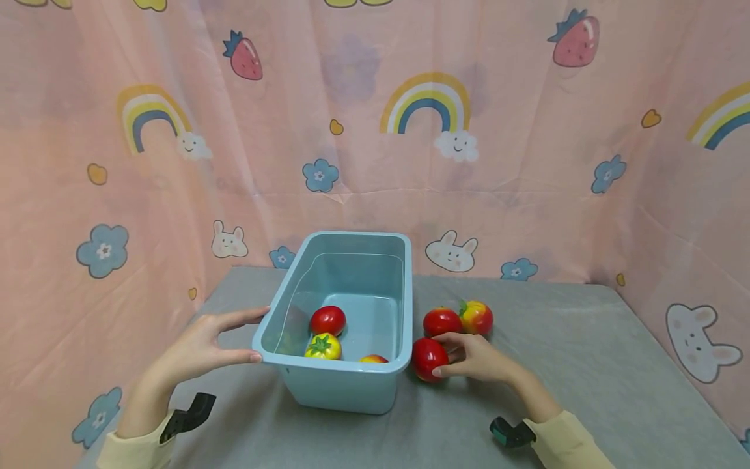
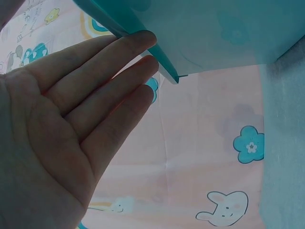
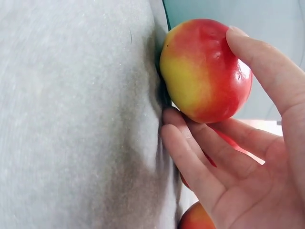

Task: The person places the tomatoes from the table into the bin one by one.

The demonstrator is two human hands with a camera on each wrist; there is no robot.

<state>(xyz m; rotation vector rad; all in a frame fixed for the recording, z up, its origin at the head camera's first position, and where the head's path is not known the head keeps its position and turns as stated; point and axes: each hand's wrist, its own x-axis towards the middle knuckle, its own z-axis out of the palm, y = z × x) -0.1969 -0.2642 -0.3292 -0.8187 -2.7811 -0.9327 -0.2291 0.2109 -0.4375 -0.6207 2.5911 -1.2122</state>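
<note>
A light blue plastic bin (image 1: pixel 346 387) stands on the table with a red tomato (image 1: pixel 328 320), a yellow one with a green calyx (image 1: pixel 323 347) and a partly hidden red-yellow one (image 1: pixel 374 359) inside. My left hand (image 1: pixel 196 342) touches the bin's left rim, its fingers (image 2: pixel 116 62) extended. Just right of the bin, my right hand (image 1: pixel 477 357) holds a glossy red tomato (image 1: pixel 428 359) between thumb and fingers. Its yellow-blushed underside (image 3: pixel 205 71) shows in the right wrist view, close to the grey surface. Behind that hand lie another red tomato (image 1: pixel 442 321) and a red-yellow tomato (image 1: pixel 477 318).
A grey cloth (image 1: pixel 562 339) covers the table. Behind and at both sides hangs a pink curtain (image 1: pixel 375 202) printed with rainbows, rabbits and flowers. Dark wrist devices sit at the left cuff (image 1: pixel 189 417) and right cuff (image 1: pixel 512 432).
</note>
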